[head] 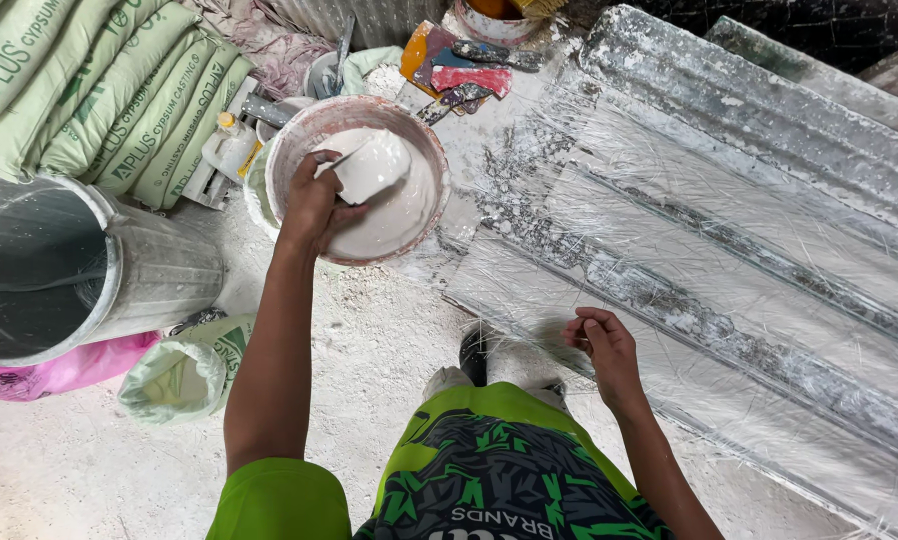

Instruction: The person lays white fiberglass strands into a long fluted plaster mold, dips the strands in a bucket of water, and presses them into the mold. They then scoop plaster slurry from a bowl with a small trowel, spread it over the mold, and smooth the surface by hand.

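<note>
Two bare hands work beside a round pinkish plastic basin of white plaster [299,135]. Inside the basin, the left hand [312,203] is closed around a white plaster-coated scoop [372,165]. Right of the basin, the right hand [599,345], fingers loosely curled and holding nothing, touches a long ridged plaster mould strewn with glass fibres [729,260].

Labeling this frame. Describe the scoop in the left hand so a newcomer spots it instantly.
Start at the stack of green sacks top left; just right of it sits a round pink-rimmed bowl of white plaster. The left hand holds a small white scoop over it, the only plaster-coated tool raised above the mix.
</note>
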Available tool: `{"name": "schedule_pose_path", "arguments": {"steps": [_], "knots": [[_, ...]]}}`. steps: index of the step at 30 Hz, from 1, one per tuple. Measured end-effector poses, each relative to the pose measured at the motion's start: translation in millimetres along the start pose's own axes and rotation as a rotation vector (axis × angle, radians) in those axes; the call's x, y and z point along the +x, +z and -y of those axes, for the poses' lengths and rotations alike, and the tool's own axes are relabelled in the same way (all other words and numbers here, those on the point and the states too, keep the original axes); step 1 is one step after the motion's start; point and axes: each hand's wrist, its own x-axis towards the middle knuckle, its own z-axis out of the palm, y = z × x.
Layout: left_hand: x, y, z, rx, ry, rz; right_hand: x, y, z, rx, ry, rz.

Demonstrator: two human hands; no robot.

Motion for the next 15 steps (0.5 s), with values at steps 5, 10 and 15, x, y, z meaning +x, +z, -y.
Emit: {"name": "schedule_pose_path", "arguments": {"steps": [5, 10, 15], "knots": [[-15.1, 5.4, -13.6, -0.126, 0.004, -0.016, -5.9, -4.5, -3.2, 0.037, 0.024, -0.039], [-29.6, 10.6, -20.3, -0.216, 0.022, 0.012, -10.0, -8.2, -3.4, 0.068, 0.008, -0.069], [-52.7, 27.1, -22.5, -0.292, 0.006, 0.041, -18.8, -13.7, -2.3, 0.108, -0.021, -0.097]]}}
